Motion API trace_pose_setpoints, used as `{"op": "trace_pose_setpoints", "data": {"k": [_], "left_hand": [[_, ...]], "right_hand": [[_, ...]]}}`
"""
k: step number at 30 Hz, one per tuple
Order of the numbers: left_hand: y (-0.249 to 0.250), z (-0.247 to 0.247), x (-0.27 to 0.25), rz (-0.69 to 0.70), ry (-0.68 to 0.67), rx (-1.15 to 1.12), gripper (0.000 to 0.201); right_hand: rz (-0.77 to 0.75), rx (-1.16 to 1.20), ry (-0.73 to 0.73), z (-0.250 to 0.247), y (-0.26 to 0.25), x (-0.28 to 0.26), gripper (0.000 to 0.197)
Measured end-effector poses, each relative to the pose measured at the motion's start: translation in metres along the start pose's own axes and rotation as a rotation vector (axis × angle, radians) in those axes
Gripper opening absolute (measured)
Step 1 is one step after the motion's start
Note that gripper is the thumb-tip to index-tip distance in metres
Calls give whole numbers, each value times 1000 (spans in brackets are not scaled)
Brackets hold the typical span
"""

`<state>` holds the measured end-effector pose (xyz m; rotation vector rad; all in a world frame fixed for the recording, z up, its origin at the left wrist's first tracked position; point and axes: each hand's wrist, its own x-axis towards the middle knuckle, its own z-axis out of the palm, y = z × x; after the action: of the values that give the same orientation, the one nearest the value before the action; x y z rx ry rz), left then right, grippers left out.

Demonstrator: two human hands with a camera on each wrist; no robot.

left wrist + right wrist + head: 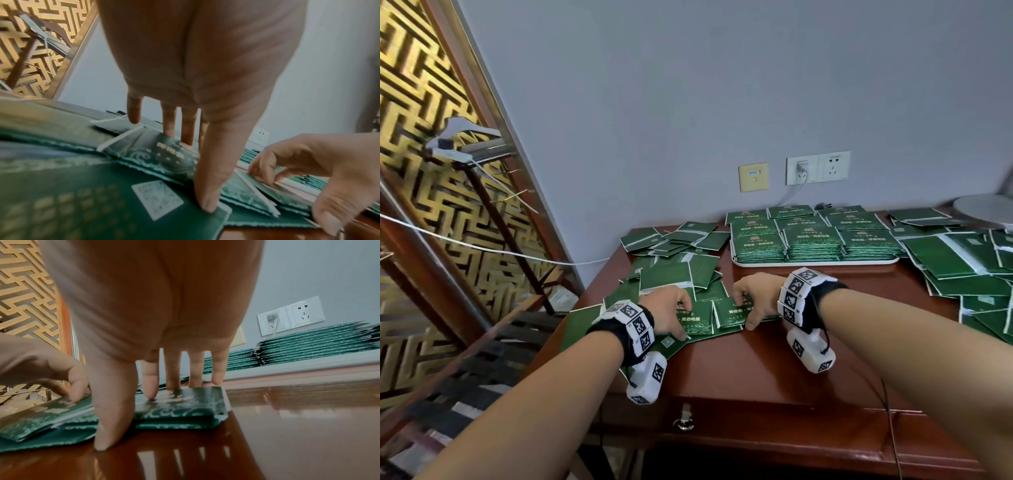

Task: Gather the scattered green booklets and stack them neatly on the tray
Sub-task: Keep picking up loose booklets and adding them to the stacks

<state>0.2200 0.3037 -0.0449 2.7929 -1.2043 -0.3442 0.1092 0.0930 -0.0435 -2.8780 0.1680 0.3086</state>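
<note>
Green booklets lie scattered on the red-brown table, in a left pile and a right pile. Neat stacks fill the white tray at the back, whose rim also shows in the right wrist view. My left hand spans a gold-lettered booklet, thumb at its near edge and fingers over its far edge. My right hand grips the neighbouring booklet, thumb against the near edge, fingers on top.
A wall socket with a plugged cable sits behind the tray. A grey round base stands at the far right. A gold lattice screen borders the left. A key hangs in the drawer front below the table edge.
</note>
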Motion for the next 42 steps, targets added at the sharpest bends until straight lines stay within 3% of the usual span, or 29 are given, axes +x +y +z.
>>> {"op": "trace_pose_setpoints", "data": {"k": [7,14,28,35,42], "left_hand": [[9,-1,0,17,4,98,51],[29,-23,15,23,19,-88,47],[106,-77,134,137,93,-113,44],[124,-68,197,181,67,-151,45],[124,-54,224,214,20,-138,43]], "right_hand": [[-6,0,22,2,6,-2,49],[31,80,70,-19,30,-14,48],[210,83,314,-113,162,-6,50],[231,71,295,-125,215,35,46],[197,11,239,-124,224,66,42]]}}
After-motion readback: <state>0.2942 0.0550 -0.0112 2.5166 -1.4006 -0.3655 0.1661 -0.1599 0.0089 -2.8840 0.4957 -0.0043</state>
